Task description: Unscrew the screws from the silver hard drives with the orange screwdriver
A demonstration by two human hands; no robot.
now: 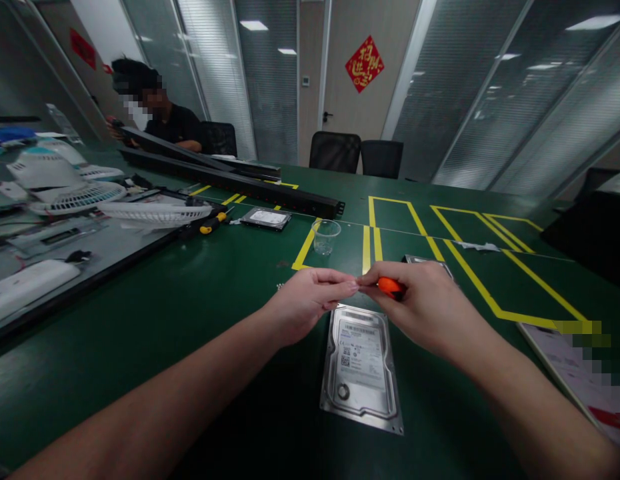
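Above the far end of a silver hard drive [361, 360], my two hands meet at the fingertips. My right hand [420, 293] is closed around a screwdriver with an orange handle [390, 287]; its shaft is hidden by the fingers. My left hand [315, 297] is pinched shut at the tip side, and whatever lies between its fingers is too small to make out. The hard drive lies flat, label up, below both hands. A clear plastic cup [325, 238] stands just beyond my left hand. Tiny metal pieces, perhaps screws, lie beside my left wrist.
Another hard drive [266, 218] lies farther left, near a yellow-and-black screwdriver [215, 221]. One more drive [427, 261] is partly behind my right hand. Long black bars [240, 185] and white fan parts [155, 212] cover the left. A person [163, 120] sits across the green table [230, 293].
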